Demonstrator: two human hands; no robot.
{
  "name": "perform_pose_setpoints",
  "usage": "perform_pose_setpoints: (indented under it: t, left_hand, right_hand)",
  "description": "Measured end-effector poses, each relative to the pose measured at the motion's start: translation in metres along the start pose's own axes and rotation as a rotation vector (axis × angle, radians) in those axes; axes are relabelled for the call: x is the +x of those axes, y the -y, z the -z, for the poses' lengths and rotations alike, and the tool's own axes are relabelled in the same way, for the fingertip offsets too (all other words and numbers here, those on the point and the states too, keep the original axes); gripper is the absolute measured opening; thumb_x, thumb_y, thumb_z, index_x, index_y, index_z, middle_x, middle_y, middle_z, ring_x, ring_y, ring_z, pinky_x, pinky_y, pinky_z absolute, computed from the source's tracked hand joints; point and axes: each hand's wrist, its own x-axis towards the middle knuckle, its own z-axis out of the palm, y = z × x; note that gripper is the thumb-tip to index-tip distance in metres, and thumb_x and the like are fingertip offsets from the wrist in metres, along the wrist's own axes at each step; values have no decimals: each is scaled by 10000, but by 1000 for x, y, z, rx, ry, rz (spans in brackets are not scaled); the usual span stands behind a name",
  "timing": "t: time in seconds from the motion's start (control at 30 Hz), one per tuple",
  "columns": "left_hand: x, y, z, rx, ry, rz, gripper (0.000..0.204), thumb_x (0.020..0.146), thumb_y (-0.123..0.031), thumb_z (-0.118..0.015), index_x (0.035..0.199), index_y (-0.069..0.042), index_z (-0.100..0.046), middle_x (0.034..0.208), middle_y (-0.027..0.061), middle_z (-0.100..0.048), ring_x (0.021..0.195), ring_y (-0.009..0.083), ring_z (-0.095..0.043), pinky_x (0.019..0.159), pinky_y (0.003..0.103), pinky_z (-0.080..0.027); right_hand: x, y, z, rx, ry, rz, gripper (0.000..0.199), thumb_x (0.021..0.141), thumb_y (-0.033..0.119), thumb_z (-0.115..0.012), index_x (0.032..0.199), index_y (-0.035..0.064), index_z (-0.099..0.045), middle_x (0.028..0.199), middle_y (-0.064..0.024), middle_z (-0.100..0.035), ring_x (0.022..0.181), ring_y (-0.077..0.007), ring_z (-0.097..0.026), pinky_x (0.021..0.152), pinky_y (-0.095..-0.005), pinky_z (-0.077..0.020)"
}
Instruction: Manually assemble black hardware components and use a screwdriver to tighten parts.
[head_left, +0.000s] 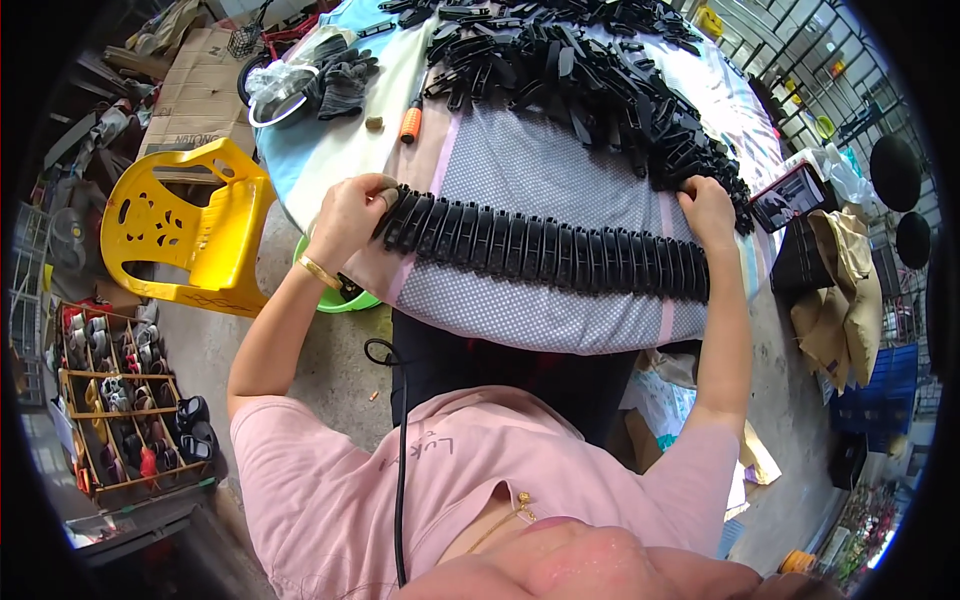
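A long row of narrow black plastic pieces [540,250] stands side by side across the near part of a cloth-covered table [540,160]. My left hand [350,215] is closed at the row's left end, its thumb and fingers against the last pieces. Past the row's right end, my right hand [708,210] has its fingers curled at the edge of a loose heap of similar black pieces [590,80]. What those fingers hold, if anything, is hidden. The row's right end meets my right forearm.
An orange-handled tool [410,122] and dark gloves [345,82] lie at the table's far left. A phone [790,198] stands at the right edge. A yellow chair [190,225] is on the left; a green basin [355,298] sits partly under the table. A black cable [402,470] hangs before me.
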Motion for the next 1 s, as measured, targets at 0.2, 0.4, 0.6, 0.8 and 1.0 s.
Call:
perform_pose_setpoints:
  t: [0.2, 0.4, 0.6, 0.8, 1.0]
  left_hand:
    - [3, 1, 4, 135, 0, -90, 164, 740, -96, -584, 868, -24, -657, 812, 189, -604, 805, 326, -580, 752, 371, -452]
    - [31, -57, 2, 354, 38, -343, 197, 767, -85, -573, 957, -58, -613, 835, 174, -581, 812, 314, -569, 751, 390, -451]
    - [97, -129, -108, 521, -120, -1079, 201, 729, -67, -583, 926, -78, -620, 1001, 66, -530, 945, 235, -521, 751, 316, -478]
    - [136, -144, -144, 760, -264, -1292, 48, 704, -130, -570, 658, -133, -584, 902, 7, -510, 908, 157, -488, 672, 249, -430]
    - [109, -146, -117, 92, 17, -1014, 203, 789, -80, -559, 990, -68, -591, 1007, 68, -567, 974, 229, -553, 784, 308, -471]
  right_hand:
    - [1, 4, 3, -67, 4, 50, 167, 737, 194, -621, 856, 80, -650, 905, -130, -598, 854, -304, -599, 754, -403, -482]
    - [1, 11, 7, -2, 29, 14, 160, 687, 150, -615, 819, 60, -613, 812, -120, -639, 798, -292, -618, 723, -394, -488]
    - [-25, 25, 29, 132, -202, 34, 138, 703, 152, -604, 808, 63, -615, 758, -133, -638, 716, -307, -624, 648, -388, -492]
    - [-77, 52, 48, 380, -352, 224, 164, 766, 23, -578, 924, 10, -621, 788, -126, -594, 595, -222, -569, 556, -294, -457]
    - [-105, 60, 45, 590, -364, 169, 124, 773, 11, -613, 895, -13, -610, 746, -96, -574, 590, -152, -562, 533, -258, -448]
